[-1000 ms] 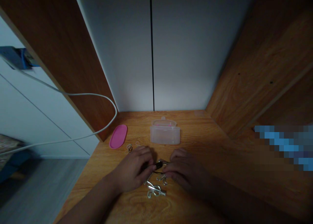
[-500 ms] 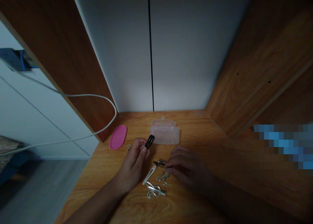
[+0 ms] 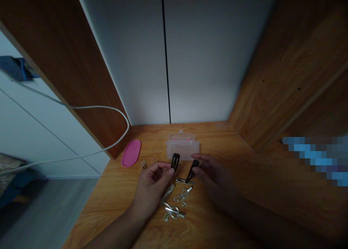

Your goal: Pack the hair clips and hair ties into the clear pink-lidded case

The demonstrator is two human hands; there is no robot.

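L hand (image 3: 150,185) fingers pinch black clip (image 3: 175,161), R hand (image 3: 214,180) fingers 2nd clip (image 3: 191,171), gap btwn; box (image 3: 182,149) nr tabletop (image 3: 217,136) back edge

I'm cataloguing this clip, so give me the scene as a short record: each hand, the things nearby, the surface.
Left hand: holding a black hair clip
Right hand: holding a second black clip
Nearer the person: several metallic clips, lying loose
Beyond the hands: translucent box, lid open
Left of the box: pink oval piece; small bands
Surface: wooden tabletop
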